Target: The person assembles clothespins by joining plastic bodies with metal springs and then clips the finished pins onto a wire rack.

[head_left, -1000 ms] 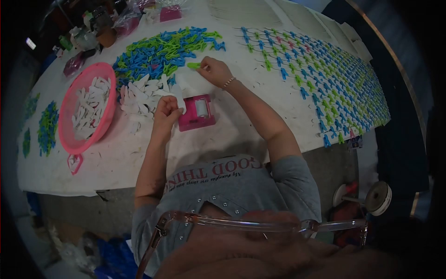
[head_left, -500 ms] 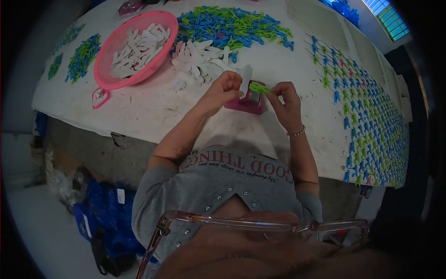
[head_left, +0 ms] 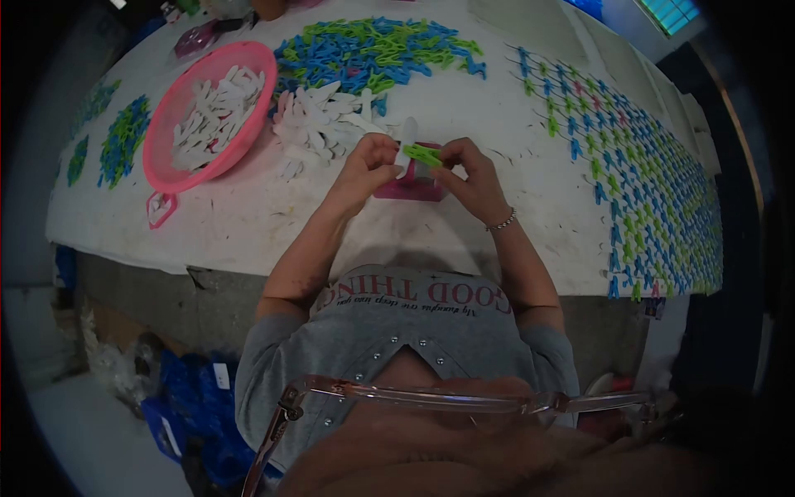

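The person wears a grey T-shirt (head_left: 484, 358) with short sleeves (head_left: 263, 348), large red letters (head_left: 418, 291) reading "GOOD THING" across the chest and smaller dark writing. Round silver studs (head_left: 395, 341) line its pointed neck opening. A beaded bracelet (head_left: 502, 221) circles the right wrist (head_left: 494, 209); the glasses (head_left: 414, 399) have clear, pinkish frames.

A white-covered table (head_left: 546, 240) stands over grey floor (head_left: 224, 311) — a window (head_left: 669, 12) glows upper right

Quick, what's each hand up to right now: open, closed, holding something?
Left hand: closed, pinching a white strip between thumb and fingers.
Right hand: closed, pinching a green clip.
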The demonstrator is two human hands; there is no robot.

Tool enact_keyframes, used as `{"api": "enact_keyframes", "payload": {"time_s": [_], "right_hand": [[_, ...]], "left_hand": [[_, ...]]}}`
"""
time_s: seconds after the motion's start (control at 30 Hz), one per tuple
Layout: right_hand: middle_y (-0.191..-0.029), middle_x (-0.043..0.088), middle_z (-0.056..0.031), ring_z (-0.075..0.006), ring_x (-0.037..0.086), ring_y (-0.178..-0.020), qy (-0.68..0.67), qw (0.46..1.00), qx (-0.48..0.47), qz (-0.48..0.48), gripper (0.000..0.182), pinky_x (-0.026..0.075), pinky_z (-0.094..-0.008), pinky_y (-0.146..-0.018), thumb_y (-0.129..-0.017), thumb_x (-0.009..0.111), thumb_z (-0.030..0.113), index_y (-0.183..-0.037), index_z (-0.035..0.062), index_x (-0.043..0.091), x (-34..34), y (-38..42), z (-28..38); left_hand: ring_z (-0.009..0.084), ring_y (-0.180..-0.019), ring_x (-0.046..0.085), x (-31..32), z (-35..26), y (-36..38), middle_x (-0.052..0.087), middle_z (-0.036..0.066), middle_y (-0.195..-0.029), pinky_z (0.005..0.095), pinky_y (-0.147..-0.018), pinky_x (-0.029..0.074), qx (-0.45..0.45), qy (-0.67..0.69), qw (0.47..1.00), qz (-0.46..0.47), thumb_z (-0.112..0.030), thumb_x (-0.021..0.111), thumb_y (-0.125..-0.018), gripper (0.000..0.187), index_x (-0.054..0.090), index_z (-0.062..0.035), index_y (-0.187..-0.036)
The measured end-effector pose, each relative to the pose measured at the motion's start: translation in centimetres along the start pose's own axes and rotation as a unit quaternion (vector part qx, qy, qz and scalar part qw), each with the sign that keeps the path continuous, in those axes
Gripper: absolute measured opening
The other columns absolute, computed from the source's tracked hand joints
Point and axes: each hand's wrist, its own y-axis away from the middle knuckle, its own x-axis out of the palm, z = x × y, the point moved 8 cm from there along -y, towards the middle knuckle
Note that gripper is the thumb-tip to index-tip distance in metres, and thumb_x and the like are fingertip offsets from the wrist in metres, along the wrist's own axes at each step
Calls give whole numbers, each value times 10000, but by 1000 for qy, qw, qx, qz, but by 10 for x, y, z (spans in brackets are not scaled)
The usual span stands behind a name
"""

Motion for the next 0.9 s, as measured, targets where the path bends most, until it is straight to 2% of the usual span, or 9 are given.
{"api": "enact_keyframes", "payload": {"time_s": [0.07, 0.13, 0.2, 0.27, 0.3, 0.37, 0.5, 0.67, 0.9], "right_hand": [[-853, 607, -30, -96, 573, -791, -20, 1000, 15, 16, 174, 474, -248, -723, -841, 673, 87, -944, 18, 551, 1, 0, -5], [-850, 608, -27, -88, 561, -766, -2, 998, 37, -41, 150, 470, -242, -711, -863, 656, 126, -931, 23, 572, -16, -4, -26], [-847, 610, -25, -79, 548, -741, 11, 994, 56, -90, 149, 467, -236, -698, -884, 639, 166, -918, 28, 594, -38, -13, -46], [-779, 586, -16, -81, 507, -643, -85, 941, 261, -198, 220, 463, -243, -615, -918, 594, 250, -894, 32, 621, -73, -12, -98], [-779, 586, -16, -81, 507, -643, -85, 940, 260, -204, 220, 463, -243, -615, -918, 594, 250, -894, 32, 621, -84, -16, -113], [-703, 555, -13, -99, 477, -551, -176, 872, 354, -288, 254, 455, -261, -506, -934, 554, 277, -874, 36, 611, -106, -7, -162], [-643, 555, -34, -110, 488, -475, -241, 812, 378, -375, 186, 500, -289, -433, -920, 525, 177, -868, 14, 598, -135, -12, -205], [-653, 540, -58, -150, 522, -521, -287, 755, 398, -434, 107, 596, -377, -559, -871, 516, 72, -802, 3, 557, -151, -19, -229], [-693, 574, -100, -173, 542, -526, -317, 731, 389, -461, 120, 596, -390, -524, -886, 519, 79, -838, -24, 557, -153, -23, -244]], "left_hand": [[119, -887, 552, 2, -1, 0, 583, 44, -996, 255, -802, 441, 3, -17, 1000, -3, 11, 607, -808, 377, 459, -65, -1145], [127, -924, 548, 1, -2, -3, 580, 53, -1036, 262, -832, 441, 9, -36, 999, -13, 2, 614, -813, 390, 458, -66, -1164], [145, -1016, 519, -13, -8, -4, 557, 73, -1120, 272, -901, 426, 51, -39, 994, -94, -11, 615, -825, 418, 453, -62, -1207], [151, -1044, 504, -24, -7, -7, 548, 77, -1137, 277, -923, 417, 64, -35, 991, -110, -15, 612, -830, 420, 453, -57, -1216], [157, -1072, 490, -31, -8, -8, 540, 81, -1155, 283, -946, 408, 78, -30, 988, -133, -19, 609, -834, 423, 454, -52, -1226], [157, -1062, 495, -34, -6, -9, 542, 80, -1156, 283, -948, 407, 76, -29, 987, -136, -29, 611, -839, 405, 461, -47, -1215], [155, -1053, 499, -37, 0, -11, 544, 79, -1160, 283, -953, 401, 74, -39, 987, -139, -56, 618, -848, 370, 477, -43, -1190], [144, -1038, 500, -40, 1, -12, 546, 69, -1154, 272, -938, 403, 75, -36, 987, -139, -67, 621, -853, 363, 479, -46, -1186], [127, -1028, 494, -45, 0, -12, 545, 56, -1146, 262, -924, 398, 71, -34, 986, -146, -87, 632, -855, 359, 486, -50, -1181]]}}
